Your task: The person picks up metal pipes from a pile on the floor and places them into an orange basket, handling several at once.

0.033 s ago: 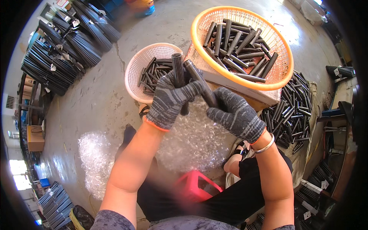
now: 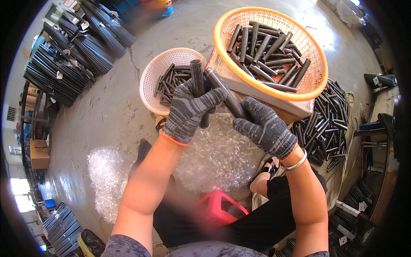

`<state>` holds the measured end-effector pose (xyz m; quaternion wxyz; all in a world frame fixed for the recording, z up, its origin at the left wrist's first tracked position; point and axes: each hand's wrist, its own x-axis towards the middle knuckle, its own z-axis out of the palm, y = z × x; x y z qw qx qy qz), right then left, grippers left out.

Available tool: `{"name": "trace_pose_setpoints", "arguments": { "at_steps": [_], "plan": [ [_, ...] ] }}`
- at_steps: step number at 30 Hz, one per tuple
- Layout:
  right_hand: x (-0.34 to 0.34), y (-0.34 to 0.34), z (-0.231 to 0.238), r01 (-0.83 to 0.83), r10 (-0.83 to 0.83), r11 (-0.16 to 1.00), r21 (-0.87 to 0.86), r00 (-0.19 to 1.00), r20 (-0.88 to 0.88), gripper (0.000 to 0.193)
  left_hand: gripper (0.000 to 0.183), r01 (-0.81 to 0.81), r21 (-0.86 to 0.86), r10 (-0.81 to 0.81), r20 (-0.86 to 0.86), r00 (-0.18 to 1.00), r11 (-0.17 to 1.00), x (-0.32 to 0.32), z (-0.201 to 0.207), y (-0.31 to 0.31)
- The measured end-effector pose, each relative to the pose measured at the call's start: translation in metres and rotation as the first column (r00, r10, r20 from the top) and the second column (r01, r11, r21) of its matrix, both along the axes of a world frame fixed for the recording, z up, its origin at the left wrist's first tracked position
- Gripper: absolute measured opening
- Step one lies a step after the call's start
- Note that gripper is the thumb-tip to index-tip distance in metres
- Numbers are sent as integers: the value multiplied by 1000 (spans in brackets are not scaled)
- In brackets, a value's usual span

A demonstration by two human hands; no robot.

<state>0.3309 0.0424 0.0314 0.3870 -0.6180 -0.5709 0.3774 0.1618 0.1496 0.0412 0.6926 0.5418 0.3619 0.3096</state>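
Observation:
My left hand (image 2: 188,111), in a grey striped knit glove, is closed round a short black tube (image 2: 196,77) that stands nearly upright with its open end up. My right hand (image 2: 267,128), gloved alike, grips a second black tube (image 2: 227,94) by its lower end. This one slants up to the left, its top close beside the first tube. The left thumb reaches against the slanted tube. Below the hands lies a heap of small clear plastic pieces (image 2: 214,160).
An orange basket (image 2: 324,60) of black tubes rests on a box (image 2: 219,64) ahead. Left of it stands a pinkish basket (image 2: 147,88) of thinner dark pieces. A tube pile (image 2: 327,128) lies right, long rod bundles (image 2: 60,77) far left. A pink stool (image 2: 214,207) sits between my legs.
The slanted tube in my right hand has shifted slightly and shows more sharply. The upright tube and my left hand have moved a little to the left.

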Motion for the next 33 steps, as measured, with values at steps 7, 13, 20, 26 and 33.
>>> {"name": "trace_pose_setpoints", "arguments": {
  "at_steps": [7, 13, 20, 26, 33],
  "plan": [
    [28, 4, 2, 220, -214, 974, -47, 842, -494, 27, 30, 295, 386, -142, -377, 915, 874, -16, -8, 22],
    [35, 4, -2, 211, -239, 969, -129, 666, -707, 31, 76, 770, 296, -192, -860, 472, 566, -12, -13, 18],
    [18, -1, 15, 80, -201, 971, -223, 778, -596, 30, 60, 259, 371, -202, -185, 962, 892, -17, -6, 28],
    [-9, 3, 1, -208, 93, 934, -290, 927, -364, 28, 40, 165, -33, -158, 153, 975, 986, -2, 7, 0],
    [12, 1, -30, -149, 354, 924, -351, 680, 642, 39, 19, -239, 23, 224, 271, 936, 971, -21, 8, 29]
  ]
}}
